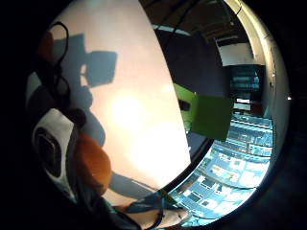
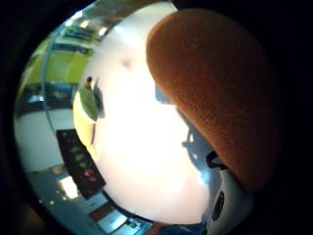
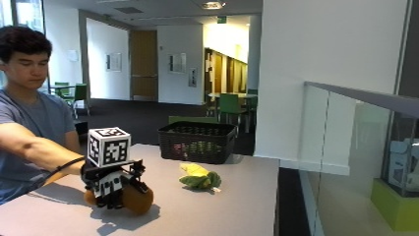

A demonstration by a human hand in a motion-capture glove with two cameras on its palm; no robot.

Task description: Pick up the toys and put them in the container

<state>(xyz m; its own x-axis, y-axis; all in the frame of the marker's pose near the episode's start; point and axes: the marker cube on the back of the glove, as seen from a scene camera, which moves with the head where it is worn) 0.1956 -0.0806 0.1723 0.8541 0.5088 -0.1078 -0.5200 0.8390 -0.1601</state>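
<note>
From the outside view, a person seated at the pale worktop [image 3: 216,206] reaches out the gloved right hand [image 3: 114,184], which is wrapped around a rounded orange plush toy [image 3: 134,198] sitting low on the surface. A green and yellow plush toy [image 3: 199,178] lies near the middle of the worktop, well apart from the hand, and a black mesh container [image 3: 197,141] stands at the far edge beyond it. Only this view shows the container. The thumb side palm view shows the orange toy's knitted surface close against the palm, and the green toy small across the worktop. The little finger side view shows orange bulging beside the glove's straps.
</note>
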